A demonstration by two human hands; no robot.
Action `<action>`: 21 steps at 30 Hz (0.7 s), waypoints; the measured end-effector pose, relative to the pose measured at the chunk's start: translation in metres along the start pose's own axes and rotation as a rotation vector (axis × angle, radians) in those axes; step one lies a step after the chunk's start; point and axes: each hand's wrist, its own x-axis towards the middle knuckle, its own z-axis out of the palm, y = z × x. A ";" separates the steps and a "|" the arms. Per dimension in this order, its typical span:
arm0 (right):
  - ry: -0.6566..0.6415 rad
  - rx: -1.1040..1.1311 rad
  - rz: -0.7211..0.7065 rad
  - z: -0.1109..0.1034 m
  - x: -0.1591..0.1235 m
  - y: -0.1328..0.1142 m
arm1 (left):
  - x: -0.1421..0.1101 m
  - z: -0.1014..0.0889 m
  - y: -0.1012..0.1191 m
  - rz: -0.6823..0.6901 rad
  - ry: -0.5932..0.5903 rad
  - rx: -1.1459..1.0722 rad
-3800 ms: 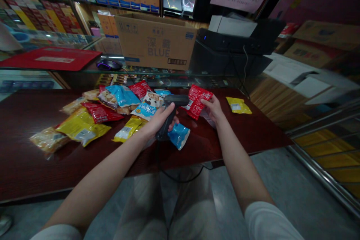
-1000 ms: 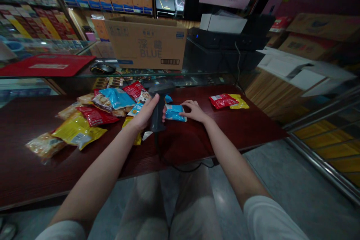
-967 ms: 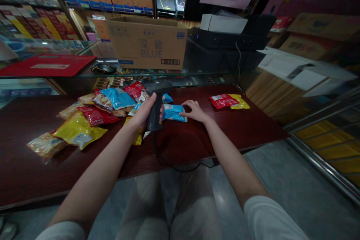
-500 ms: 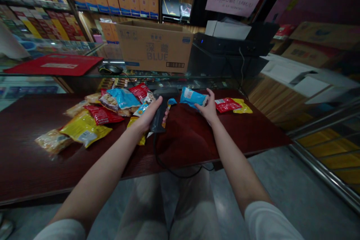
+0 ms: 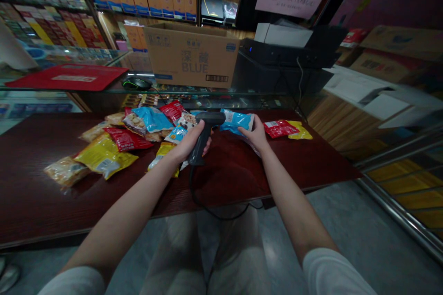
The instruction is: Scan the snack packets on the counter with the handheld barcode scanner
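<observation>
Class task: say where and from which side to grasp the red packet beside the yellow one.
Probably pinch the red packet by its near edge from above: it lies flat on the counter, its right end touching the yellow packet.

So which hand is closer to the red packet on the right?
Right. The right hand is just left of the red packet, holding a blue packet; the left hand is farther left, gripping a black scanner.
</observation>
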 end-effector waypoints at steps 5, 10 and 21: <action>-0.057 -0.024 0.027 0.001 0.000 -0.004 | 0.002 -0.001 -0.003 0.004 -0.002 0.002; -0.069 -0.051 0.024 0.002 -0.002 -0.008 | 0.004 -0.002 -0.006 -0.003 -0.002 -0.003; 0.241 -0.267 0.039 -0.027 0.011 0.001 | -0.007 -0.008 0.014 0.076 0.048 0.158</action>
